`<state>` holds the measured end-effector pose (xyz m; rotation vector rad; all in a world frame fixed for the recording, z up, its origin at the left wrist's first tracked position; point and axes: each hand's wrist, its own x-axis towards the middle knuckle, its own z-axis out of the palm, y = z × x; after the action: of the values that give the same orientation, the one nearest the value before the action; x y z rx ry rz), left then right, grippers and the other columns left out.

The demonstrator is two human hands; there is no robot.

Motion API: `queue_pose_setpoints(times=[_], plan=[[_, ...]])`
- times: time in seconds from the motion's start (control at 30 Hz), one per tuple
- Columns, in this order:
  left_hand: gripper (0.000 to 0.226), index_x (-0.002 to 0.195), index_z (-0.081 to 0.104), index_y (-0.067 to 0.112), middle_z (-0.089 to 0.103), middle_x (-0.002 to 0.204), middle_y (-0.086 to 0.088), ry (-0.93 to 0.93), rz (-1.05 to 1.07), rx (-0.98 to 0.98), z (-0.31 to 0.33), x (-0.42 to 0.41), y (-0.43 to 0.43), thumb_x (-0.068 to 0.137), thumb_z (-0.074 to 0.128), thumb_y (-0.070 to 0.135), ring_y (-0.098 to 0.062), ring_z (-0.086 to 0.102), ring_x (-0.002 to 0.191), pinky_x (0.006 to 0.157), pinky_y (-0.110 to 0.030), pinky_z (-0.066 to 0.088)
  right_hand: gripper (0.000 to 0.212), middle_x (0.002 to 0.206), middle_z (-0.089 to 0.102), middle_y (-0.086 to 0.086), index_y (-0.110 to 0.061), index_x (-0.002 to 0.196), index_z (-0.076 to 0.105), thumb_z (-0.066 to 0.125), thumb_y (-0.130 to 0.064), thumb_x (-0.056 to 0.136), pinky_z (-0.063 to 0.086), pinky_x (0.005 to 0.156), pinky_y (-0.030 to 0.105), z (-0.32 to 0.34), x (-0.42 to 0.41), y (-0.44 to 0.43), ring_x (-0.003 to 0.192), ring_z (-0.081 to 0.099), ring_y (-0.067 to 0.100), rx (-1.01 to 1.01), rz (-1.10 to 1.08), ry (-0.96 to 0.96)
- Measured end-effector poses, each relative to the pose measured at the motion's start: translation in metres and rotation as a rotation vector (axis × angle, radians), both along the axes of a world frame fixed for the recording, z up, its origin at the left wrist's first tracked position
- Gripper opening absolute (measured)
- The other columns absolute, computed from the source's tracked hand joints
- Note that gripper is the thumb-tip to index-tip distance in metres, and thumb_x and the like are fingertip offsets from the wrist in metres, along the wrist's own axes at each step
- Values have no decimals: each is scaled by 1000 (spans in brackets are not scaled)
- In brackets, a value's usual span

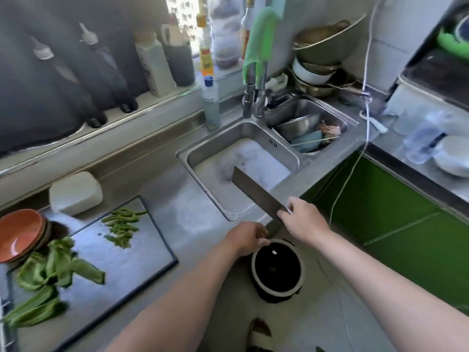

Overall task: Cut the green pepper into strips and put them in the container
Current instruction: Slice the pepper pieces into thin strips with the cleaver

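I see left hand (247, 237) gripping the cleaver (256, 193) handle. Right hand (304, 219) pinches the blade. Pepper strips (121, 226) lie on cutting board (132, 260).

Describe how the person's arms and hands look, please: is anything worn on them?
Both arms are bare as far as the picture shows; no sleeve is in view on the left forearm or the right forearm. The left hand and the right hand have no gloves, and I see no watch, bracelet or ring, though the frame is a little blurred.
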<state>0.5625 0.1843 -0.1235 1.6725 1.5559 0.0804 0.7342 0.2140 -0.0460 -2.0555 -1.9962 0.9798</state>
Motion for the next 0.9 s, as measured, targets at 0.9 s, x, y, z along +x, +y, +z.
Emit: queue_pose_setpoints(times=[0.9], plan=[[39, 108, 68, 20, 56, 111, 0, 327, 491, 321, 3, -380, -186, 80, 51, 1, -20, 50, 109, 88, -36, 48, 25, 84, 59, 0, -18, 83, 55, 48, -38, 96, 41, 62, 33, -24, -354, -91, 80, 56, 23, -76, 519, 16]])
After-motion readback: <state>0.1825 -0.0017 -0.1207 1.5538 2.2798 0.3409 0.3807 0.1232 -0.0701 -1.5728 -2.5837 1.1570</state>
